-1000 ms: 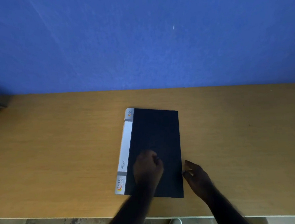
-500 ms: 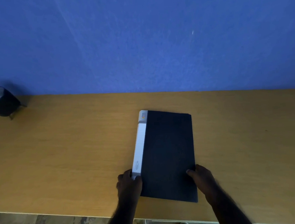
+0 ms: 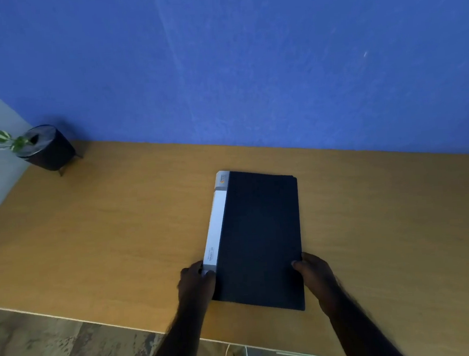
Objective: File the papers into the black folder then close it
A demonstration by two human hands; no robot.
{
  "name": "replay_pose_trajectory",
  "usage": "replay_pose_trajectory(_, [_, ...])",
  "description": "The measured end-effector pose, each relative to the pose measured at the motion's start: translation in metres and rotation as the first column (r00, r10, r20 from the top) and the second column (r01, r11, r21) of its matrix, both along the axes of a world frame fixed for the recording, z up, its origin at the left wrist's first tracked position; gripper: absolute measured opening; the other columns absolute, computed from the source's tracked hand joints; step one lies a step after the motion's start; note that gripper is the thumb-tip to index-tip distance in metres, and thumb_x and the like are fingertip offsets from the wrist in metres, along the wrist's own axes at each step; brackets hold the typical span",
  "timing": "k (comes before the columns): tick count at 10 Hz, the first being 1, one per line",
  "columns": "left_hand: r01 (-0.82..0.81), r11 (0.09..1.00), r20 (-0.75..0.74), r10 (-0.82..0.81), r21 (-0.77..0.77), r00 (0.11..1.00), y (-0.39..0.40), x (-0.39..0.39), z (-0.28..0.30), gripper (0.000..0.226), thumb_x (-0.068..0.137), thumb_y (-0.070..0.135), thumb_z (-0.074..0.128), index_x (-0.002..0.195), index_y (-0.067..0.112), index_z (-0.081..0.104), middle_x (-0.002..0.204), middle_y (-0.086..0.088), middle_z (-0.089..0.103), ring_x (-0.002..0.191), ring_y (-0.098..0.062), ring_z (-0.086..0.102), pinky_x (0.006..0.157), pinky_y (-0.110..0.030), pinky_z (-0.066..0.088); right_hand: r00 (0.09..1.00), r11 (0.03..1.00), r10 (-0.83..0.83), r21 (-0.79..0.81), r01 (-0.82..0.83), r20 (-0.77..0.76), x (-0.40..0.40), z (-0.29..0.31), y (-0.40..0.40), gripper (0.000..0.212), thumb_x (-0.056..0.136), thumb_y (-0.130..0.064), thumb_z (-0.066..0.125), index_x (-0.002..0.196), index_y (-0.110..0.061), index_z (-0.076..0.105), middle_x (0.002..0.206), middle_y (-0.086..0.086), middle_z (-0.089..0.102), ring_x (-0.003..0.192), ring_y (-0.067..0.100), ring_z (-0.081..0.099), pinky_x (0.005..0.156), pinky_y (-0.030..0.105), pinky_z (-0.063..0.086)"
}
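The black folder (image 3: 260, 237) lies closed and flat on the wooden table (image 3: 106, 238), its white spine along the left side. No loose papers show. My left hand (image 3: 195, 285) grips the near end of the spine at the folder's lower left corner. My right hand (image 3: 316, 275) holds the folder's right edge near the lower right corner, with the thumb on the cover.
A dark round pot with a small green plant (image 3: 44, 148) stands at the table's far left corner against the blue wall (image 3: 247, 64). The table's near edge (image 3: 70, 320) runs just below my hands, with patterned floor beneath.
My left hand left the cover, where it was a fist, and took the spine's near end. My right hand closed on the right edge. The view shifted, bringing the plant pot in.
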State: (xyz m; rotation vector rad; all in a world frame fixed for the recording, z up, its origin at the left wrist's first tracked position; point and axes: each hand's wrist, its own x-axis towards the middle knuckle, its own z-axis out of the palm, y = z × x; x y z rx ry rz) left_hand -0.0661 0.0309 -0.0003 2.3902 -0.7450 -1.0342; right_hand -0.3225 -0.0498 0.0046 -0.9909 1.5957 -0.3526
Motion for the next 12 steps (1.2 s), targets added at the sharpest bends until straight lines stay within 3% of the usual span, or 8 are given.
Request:
replay_pose_trajectory(1, [0.007, 1.0, 0.051, -0.006, -0.007, 0.999, 0.0, 0.027, 0.001, 0.032, 0.085, 0.021, 0.052, 0.112, 0.017, 0.069, 0.114, -0.01, 0.068, 0.088, -0.029, 0.065, 0.071, -0.037, 0.057, 0.999, 0.999, 0.038, -0.01, -0.038, 0.022, 0.028, 0.002, -0.004, 0.016, 0.094, -0.019, 0.059, 0.106, -0.021, 0.068, 0.106, -0.005, 0.07, 0.097, 0.02, 0.066, 0.093, 0.048, 0.055])
replay_pose_trajectory(3, [-0.053, 0.998, 0.124, 0.048, 0.042, 0.991, 0.002, 0.085, -0.003, 0.039, 0.08, 0.025, 0.05, 0.114, 0.022, 0.069, 0.112, -0.014, 0.065, 0.091, -0.038, 0.063, 0.083, -0.046, 0.057, 0.984, 0.994, 0.106, -0.015, -0.105, 0.145, 0.082, 0.009, -0.002, 0.039, 0.097, -0.016, 0.057, 0.136, -0.018, 0.061, 0.125, -0.005, 0.068, 0.104, 0.01, 0.064, 0.081, 0.03, 0.052])
replay_pose_trajectory(4, [-0.06, 0.996, 0.163, 0.048, 0.071, 0.985, 0.003, 0.112, -0.005, 0.041, 0.082, 0.026, 0.049, 0.119, 0.022, 0.067, 0.116, -0.016, 0.063, 0.095, -0.039, 0.061, 0.085, -0.046, 0.055, 0.968, 0.989, 0.146, 0.006, -0.15, 0.206, 0.105, 0.012, -0.001, 0.038, 0.097, -0.016, 0.058, 0.135, -0.02, 0.06, 0.118, -0.012, 0.067, 0.101, 0.002, 0.061, 0.072, 0.022, 0.048])
replay_pose_trajectory(6, [-0.093, 0.991, 0.202, 0.073, 0.094, 0.977, 0.005, 0.153, -0.007, 0.038, 0.084, 0.023, 0.048, 0.117, 0.018, 0.067, 0.108, -0.019, 0.063, 0.091, -0.041, 0.061, 0.083, -0.045, 0.055, 0.937, 0.97, 0.2, 0.076, -0.23, 0.287, 0.142, 0.007, -0.003, 0.048, 0.096, -0.017, 0.062, 0.143, -0.019, 0.052, 0.104, -0.028, 0.059, 0.1, -0.004, 0.057, 0.076, 0.019, 0.046])
replay_pose_trajectory(8, [-0.112, 0.988, 0.197, 0.09, 0.104, 0.976, 0.002, 0.172, -0.006, 0.045, 0.086, 0.025, 0.047, 0.128, 0.021, 0.062, 0.121, -0.018, 0.061, 0.1, -0.042, 0.06, 0.09, -0.049, 0.054, 0.924, 0.963, 0.225, 0.075, -0.26, 0.308, 0.157, 0.0, -0.007, 0.052, 0.095, -0.018, 0.064, 0.144, -0.019, 0.049, 0.102, -0.03, 0.06, 0.095, -0.006, 0.056, 0.076, 0.018, 0.046])
replay_pose_trajectory(10, [-0.175, 0.977, 0.318, 0.127, 0.126, 0.939, -0.004, 0.162, 0.008, 0.056, 0.088, 0.031, 0.055, 0.143, 0.025, 0.048, 0.146, -0.012, 0.045, 0.129, -0.037, 0.043, 0.105, -0.055, 0.037, 0.941, 0.961, 0.267, 0.011, -0.276, 0.209, 0.146, -0.002, -0.003, 0.058, 0.096, -0.027, 0.062, 0.15, -0.019, 0.043, 0.148, -0.007, 0.053, 0.111, 0.002, 0.059, 0.084, 0.024, 0.053])
replay_pose_trajectory(11, [-0.104, 0.992, 0.387, 0.068, 0.072, 0.92, -0.01, 0.145, 0.023, 0.057, 0.086, 0.026, 0.054, 0.143, 0.025, 0.047, 0.147, -0.008, 0.043, 0.13, -0.034, 0.04, 0.106, -0.054, 0.032, 0.967, 0.968, 0.242, 0.054, -0.246, 0.075, 0.127, -0.004, -0.004, 0.069, 0.095, -0.032, 0.063, 0.155, -0.018, 0.034, 0.162, 0.003, 0.037, 0.141, 0.027, 0.046, 0.111, 0.046, 0.046])
replay_pose_trajectory(12, [0.021, 1.0, 0.456, -0.029, 0.024, 0.89, -0.019, 0.122, 0.034, 0.057, 0.084, 0.023, 0.053, 0.141, 0.026, 0.048, 0.145, -0.004, 0.044, 0.131, -0.031, 0.04, 0.107, -0.05, 0.031, 0.961, 0.962, 0.273, 0.003, -0.273, -0.048, 0.099, 0.003, -0.006, 0.07, 0.095, -0.038, 0.063, 0.155, -0.017, 0.034, 0.161, 0.008, 0.038, 0.14, 0.027, 0.046, 0.113, 0.041, 0.043])
